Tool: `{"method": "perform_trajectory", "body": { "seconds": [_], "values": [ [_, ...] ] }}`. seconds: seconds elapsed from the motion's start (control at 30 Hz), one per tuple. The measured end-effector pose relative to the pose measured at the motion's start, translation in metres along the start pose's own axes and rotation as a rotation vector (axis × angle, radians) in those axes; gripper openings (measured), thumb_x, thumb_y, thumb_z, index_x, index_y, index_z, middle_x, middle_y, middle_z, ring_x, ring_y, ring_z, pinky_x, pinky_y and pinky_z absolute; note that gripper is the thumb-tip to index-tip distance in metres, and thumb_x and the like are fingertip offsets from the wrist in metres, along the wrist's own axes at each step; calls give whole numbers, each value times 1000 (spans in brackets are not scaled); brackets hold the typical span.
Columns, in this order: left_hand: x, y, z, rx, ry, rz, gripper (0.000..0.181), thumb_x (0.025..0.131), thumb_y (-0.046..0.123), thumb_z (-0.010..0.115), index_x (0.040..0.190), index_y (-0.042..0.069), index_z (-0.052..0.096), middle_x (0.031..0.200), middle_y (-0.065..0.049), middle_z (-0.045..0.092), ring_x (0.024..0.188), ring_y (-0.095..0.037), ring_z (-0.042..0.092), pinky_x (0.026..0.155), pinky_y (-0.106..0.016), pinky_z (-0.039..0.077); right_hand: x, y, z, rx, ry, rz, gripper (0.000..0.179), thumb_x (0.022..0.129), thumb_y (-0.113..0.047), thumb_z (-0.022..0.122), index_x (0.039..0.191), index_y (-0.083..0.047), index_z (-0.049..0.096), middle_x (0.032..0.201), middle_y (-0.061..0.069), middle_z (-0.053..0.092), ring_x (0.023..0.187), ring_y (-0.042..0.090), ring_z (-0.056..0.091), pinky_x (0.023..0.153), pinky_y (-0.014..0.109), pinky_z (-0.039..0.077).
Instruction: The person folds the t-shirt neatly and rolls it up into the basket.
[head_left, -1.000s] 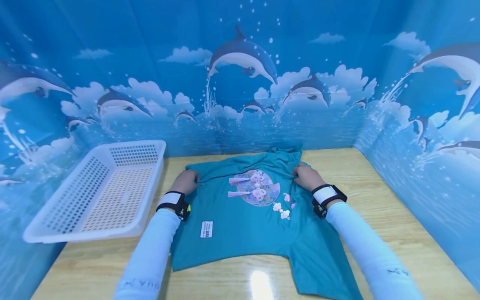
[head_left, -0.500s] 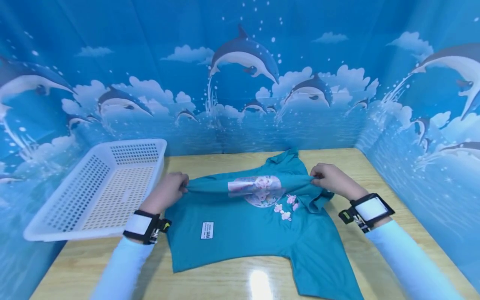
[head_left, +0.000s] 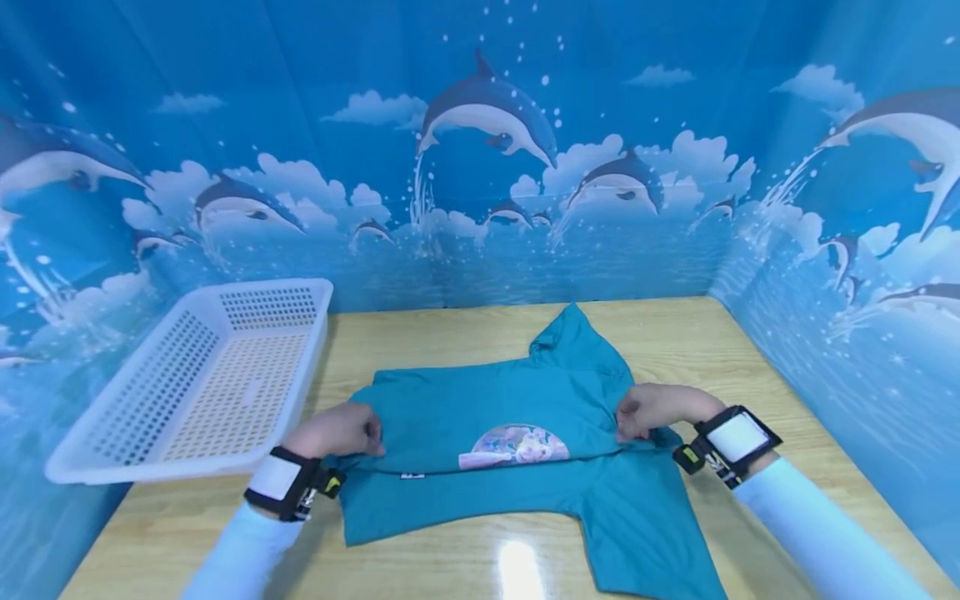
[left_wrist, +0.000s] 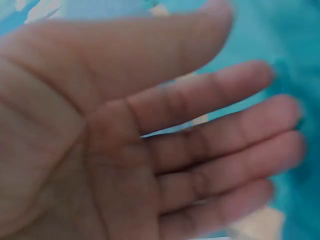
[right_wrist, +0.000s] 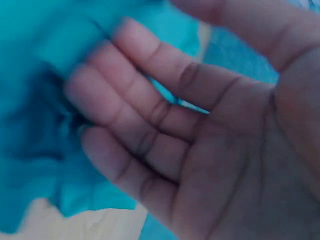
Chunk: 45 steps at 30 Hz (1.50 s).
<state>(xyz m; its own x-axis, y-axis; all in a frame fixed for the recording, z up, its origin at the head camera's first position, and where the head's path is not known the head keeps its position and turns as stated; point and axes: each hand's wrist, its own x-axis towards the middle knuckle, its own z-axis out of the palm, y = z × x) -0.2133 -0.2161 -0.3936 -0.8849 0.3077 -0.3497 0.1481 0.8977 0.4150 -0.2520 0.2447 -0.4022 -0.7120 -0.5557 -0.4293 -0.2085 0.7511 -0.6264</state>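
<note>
A teal T-shirt (head_left: 465,400) lies on the table with its far half folded over toward the person. Half of a round pink-and-purple print (head_left: 521,443) shows at the fold, and only a sliver of a white label (head_left: 412,476) peeks out below it. At the shirt's left side is my left hand (head_left: 341,429); its fingers (left_wrist: 225,120) are nearly straight, thumb apart, over the cloth. My right hand (head_left: 660,408) is at the right end of the fold, near a sleeve. Its fingers (right_wrist: 150,95) bend loosely beside the fabric, with the thumb held away and nothing pinched.
A white perforated plastic basket (head_left: 300,392) stands left of the shirt, close to the left wrist. The wooden table (head_left: 750,392) runs back to a blue dolphin-print curtain (head_left: 480,250), which also encloses the sides.
Both hands have drawn the shirt's far edge up and toward the person, laying it over the near half. The flower appliqués and most of the label are now covered. Both hands have released the cloth.
</note>
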Motion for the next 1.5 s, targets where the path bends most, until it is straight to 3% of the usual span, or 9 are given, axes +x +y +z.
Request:
{"method": "perform_trajectory", "body": {
  "seconds": [0.23,0.4,0.63,0.8,0.9,0.97,1.03,1.23,1.5],
  "values": [
    [38,-4,-32,1,166,89,13,92,17,60,90,7,67,85,-6,65,71,-17,54,60,-31,43,40,-6,-35,-79,222,26,17,92,-16,57,93,0,62,89,16,62,77,29,57,66,36,45],
    [69,-9,-37,-51,179,63,18,93,15,58,104,3,67,101,-12,66,90,-24,60,74,-37,48,83,-9,-38,-238,356,87,49,91,-11,56,137,4,44,137,30,43,122,45,45,92,50,45],
    [99,-20,-27,-169,127,17,27,89,11,63,114,2,64,114,-17,63,99,-29,59,80,-40,49,125,-15,-28,-279,382,131,64,93,-19,58,149,-8,29,152,30,17,138,49,22,105,59,32],
    [110,-20,-16,-168,103,12,23,85,9,66,108,3,65,106,-15,63,89,-25,58,71,-36,48,137,-18,-21,-360,431,131,35,93,-17,58,126,-5,58,151,27,25,136,46,30,107,56,32],
    [110,-19,-14,-165,106,9,11,85,11,66,93,5,65,89,-9,60,73,-20,53,61,-32,43,139,-18,-20,-367,492,86,14,92,-16,58,99,-5,64,143,23,42,115,38,52,99,52,37],
    [109,-20,-15,-173,115,19,8,85,13,64,82,6,62,76,-5,54,64,-18,47,57,-30,38,139,-19,-21,-324,526,50,11,93,-18,56,88,-8,58,115,21,60,85,30,58,82,45,41],
    [107,-22,-18,-182,131,45,16,87,16,61,74,9,56,66,-2,46,58,-17,41,55,-30,35,138,-19,-22,-234,553,12,15,93,-20,53,84,-9,52,80,12,56,60,22,45,65,38,36],
    [100,-17,-28,-172,174,91,24,91,21,57,71,10,50,62,0,40,58,-17,40,57,-30,34,130,-21,-29,-25,582,-44,15,97,-20,41,90,-7,42,61,-1,25,52,16,22,51,30,23],
    [91,-17,-37,-57,211,23,11,89,15,64,87,6,60,83,-6,56,70,-19,49,61,-30,39,115,-10,-38,4,439,27,31,95,-31,55,112,-5,52,78,8,51,64,22,44,58,33,36]
  ]
}}
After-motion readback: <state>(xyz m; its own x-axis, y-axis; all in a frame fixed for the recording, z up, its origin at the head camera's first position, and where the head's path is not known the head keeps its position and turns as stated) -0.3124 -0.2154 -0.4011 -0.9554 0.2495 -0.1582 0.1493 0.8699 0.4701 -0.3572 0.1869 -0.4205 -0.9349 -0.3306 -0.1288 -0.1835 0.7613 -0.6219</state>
